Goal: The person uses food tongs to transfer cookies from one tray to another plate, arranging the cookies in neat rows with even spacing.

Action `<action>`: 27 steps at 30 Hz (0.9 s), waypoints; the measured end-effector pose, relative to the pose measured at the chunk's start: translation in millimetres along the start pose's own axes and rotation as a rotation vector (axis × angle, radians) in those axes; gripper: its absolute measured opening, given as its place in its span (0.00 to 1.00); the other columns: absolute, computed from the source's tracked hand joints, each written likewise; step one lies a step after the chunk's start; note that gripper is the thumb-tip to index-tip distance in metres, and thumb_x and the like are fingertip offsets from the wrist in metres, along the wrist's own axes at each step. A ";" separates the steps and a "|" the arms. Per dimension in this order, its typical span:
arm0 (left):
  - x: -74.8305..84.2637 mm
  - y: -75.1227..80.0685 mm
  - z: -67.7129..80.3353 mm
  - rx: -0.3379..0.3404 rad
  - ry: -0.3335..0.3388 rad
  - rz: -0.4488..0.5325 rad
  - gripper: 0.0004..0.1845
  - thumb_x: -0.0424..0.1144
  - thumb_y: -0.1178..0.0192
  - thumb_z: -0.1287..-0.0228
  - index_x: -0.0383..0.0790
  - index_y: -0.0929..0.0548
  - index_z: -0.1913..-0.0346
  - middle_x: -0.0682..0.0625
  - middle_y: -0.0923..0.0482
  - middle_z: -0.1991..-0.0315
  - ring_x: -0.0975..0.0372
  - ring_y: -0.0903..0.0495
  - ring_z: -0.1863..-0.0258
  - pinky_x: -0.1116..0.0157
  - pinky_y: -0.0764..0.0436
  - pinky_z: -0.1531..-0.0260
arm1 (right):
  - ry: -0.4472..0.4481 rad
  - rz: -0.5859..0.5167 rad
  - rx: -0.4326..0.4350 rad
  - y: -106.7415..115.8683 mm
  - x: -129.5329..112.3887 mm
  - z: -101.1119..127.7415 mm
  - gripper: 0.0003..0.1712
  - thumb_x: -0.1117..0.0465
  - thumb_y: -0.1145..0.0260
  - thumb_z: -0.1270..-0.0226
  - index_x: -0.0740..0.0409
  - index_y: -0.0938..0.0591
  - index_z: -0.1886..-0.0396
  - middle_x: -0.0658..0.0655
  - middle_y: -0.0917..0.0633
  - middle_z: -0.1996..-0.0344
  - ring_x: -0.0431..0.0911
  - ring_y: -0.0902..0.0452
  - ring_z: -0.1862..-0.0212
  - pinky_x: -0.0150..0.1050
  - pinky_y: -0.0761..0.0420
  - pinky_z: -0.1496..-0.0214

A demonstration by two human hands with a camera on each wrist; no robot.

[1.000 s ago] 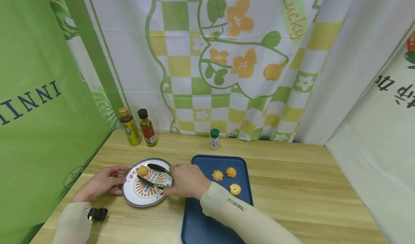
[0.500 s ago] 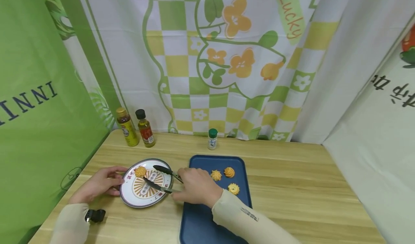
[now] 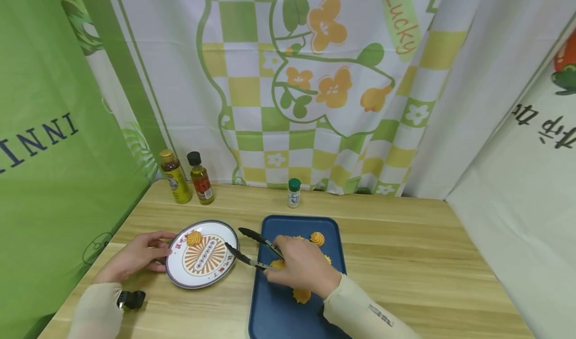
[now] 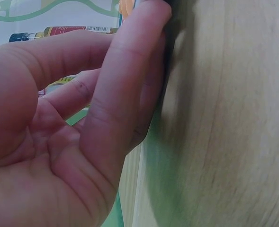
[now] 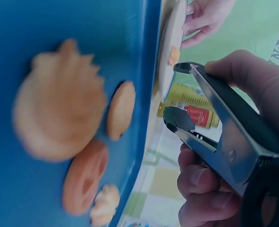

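Note:
My left hand (image 3: 144,254) holds the left rim of a round white plate (image 3: 180,271) with an orange-striped pattern. One golden swirl cookie (image 3: 194,238) lies on the plate's upper left. My right hand (image 3: 306,266) grips black-tipped metal tongs (image 5: 210,104), their arms spread and nothing between the tips. The tong tips are between the plate and a dark blue tray (image 3: 279,319), partly over the tray's left edge. Several piped cookies (image 5: 58,104) lie on the tray, some hidden under my right hand in the head view.
Two sauce bottles (image 3: 201,179) stand at the back left of the wooden table (image 3: 405,259). A small green-capped shaker (image 3: 294,193) stands behind the tray. Patterned curtains (image 3: 252,99) hang around the table.
My right hand has moved right with the tongs, away from the plate and over the tray. The cookie stays on the plate, and my left hand keeps its place at the rim.

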State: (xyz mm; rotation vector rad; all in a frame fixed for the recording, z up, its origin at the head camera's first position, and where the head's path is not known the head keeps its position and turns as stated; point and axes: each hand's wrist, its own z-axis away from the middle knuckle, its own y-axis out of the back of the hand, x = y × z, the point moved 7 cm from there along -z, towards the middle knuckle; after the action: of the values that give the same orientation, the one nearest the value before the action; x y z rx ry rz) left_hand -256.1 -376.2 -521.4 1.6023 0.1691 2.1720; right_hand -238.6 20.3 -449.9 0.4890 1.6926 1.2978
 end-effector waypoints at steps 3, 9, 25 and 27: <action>-1.2 1.2 0.5 0.000 0.000 -0.003 0.34 0.26 0.38 0.20 0.20 0.37 0.18 0.39 0.19 0.48 0.58 0.12 0.63 0.60 0.00 0.61 | -0.023 -0.014 0.007 3.0 8.6 7.6 0.27 0.42 0.21 0.34 0.55 0.15 0.47 0.45 0.23 0.75 0.37 0.33 0.81 0.31 0.35 0.83; -5.7 3.7 2.0 0.004 0.010 -0.006 0.34 0.26 0.38 0.20 0.20 0.37 0.18 0.39 0.19 0.47 0.57 0.12 0.63 0.60 0.00 0.61 | -0.043 -0.034 0.027 10.4 22.6 20.8 0.28 0.43 0.22 0.32 0.57 0.14 0.42 0.44 0.25 0.80 0.37 0.37 0.85 0.31 0.41 0.85; 0.6 1.3 -0.6 0.011 0.005 -0.014 0.34 0.26 0.38 0.20 0.20 0.36 0.18 0.39 0.19 0.48 0.57 0.12 0.63 0.60 0.00 0.62 | -0.159 0.037 0.093 33.6 57.7 54.7 0.39 0.44 0.18 0.35 0.62 0.15 0.33 0.59 0.08 0.48 0.46 0.15 0.67 0.45 0.09 0.67; 0.4 0.6 -0.7 0.008 0.007 -0.008 0.34 0.26 0.38 0.20 0.21 0.36 0.18 0.38 0.19 0.47 0.57 0.12 0.64 0.60 0.00 0.62 | -0.185 0.042 0.084 36.0 61.7 59.5 0.42 0.44 0.17 0.36 0.64 0.16 0.30 0.62 0.08 0.44 0.49 0.10 0.60 0.50 0.05 0.60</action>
State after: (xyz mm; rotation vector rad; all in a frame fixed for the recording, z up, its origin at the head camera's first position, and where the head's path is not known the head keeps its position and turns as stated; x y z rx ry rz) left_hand -257.0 -376.5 -521.0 1.5963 0.1860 2.1735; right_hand -227.0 112.4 -444.6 0.6765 1.5936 1.1760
